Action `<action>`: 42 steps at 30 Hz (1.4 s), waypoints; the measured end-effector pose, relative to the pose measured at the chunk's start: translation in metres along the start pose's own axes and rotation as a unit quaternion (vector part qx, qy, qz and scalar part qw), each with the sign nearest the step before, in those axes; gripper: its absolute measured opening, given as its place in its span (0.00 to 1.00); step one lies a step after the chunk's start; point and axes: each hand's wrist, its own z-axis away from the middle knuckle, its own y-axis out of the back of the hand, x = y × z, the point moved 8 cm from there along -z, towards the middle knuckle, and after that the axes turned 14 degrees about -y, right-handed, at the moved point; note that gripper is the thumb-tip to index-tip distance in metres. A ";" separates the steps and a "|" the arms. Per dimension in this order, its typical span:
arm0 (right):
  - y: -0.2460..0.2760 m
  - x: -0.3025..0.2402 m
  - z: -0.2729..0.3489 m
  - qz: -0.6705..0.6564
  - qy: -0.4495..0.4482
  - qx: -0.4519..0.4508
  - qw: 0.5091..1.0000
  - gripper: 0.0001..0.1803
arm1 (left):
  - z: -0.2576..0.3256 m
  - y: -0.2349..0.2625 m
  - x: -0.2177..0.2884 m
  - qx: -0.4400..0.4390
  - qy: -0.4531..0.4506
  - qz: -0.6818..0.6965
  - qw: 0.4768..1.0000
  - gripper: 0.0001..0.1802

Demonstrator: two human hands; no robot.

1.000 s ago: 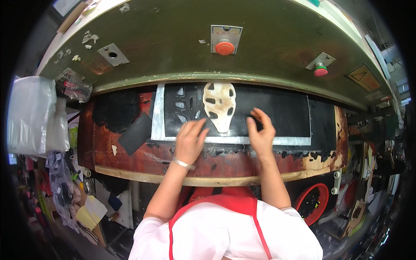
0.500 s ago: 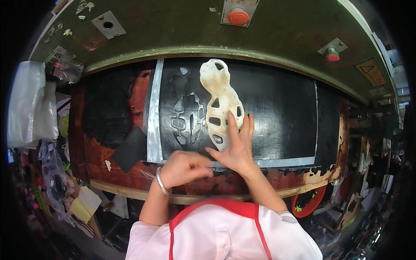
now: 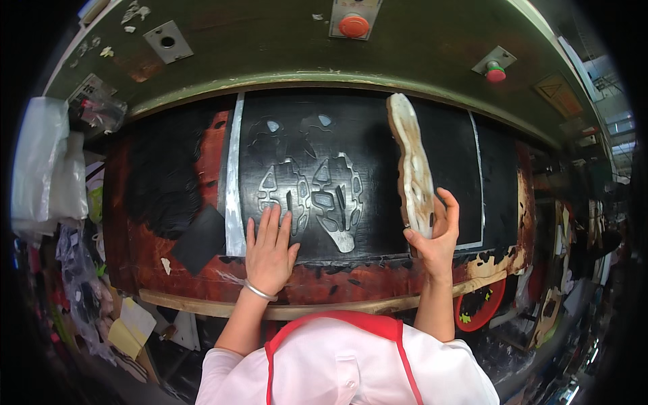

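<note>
My right hand [image 3: 439,233] grips the lower end of a cream, sole-shaped cutting die [image 3: 413,165], thumb on one side and fingers on the other. The die is tipped up on its long side, so its narrow profile shows. Beneath it lies a black sheet [image 3: 364,135], shiny like rubber. Two sole-shaped sets of cut outlines and openings mark the sheet, a left cut pattern [image 3: 268,181] and a right cut pattern [image 3: 337,196]. My left hand [image 3: 270,250], a silver bangle on its wrist, lies flat with fingers stretched over the lower end of the left pattern.
A heap of black pieces [image 3: 162,162] lies on the worn red board [image 3: 324,283] at left, beside a black square piece [image 3: 199,239]. A green machine beam [image 3: 256,47] with a red button [image 3: 354,27] spans the back. A red basin [image 3: 480,307] stands below at right.
The die, lying flat before, is now tipped up and farther right in my right hand, uncovering the second cut pattern. My left hand has opened and come down flat on the sheet.
</note>
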 end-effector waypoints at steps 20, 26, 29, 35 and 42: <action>-0.023 0.000 -0.155 0.259 0.081 0.100 0.957 0.58 | -0.104 0.017 -0.076 0.124 -0.010 0.092 0.988 0.29; 0.053 -0.127 -0.213 0.390 0.268 0.373 0.798 0.47 | -0.092 0.019 -0.065 0.185 0.022 0.080 0.979 0.20; 0.043 -0.126 -0.234 0.348 0.276 0.381 0.811 0.53 | -0.107 -0.009 -0.070 0.161 0.025 0.108 0.981 0.17; 0.042 -0.103 -0.234 0.323 0.285 0.376 0.820 0.50 | -0.136 -0.023 -0.117 0.180 0.120 0.139 0.966 0.12; 0.051 -0.040 -0.175 0.243 0.152 0.277 0.917 0.45 | -0.129 -0.012 -0.095 0.180 0.071 0.133 0.972 0.07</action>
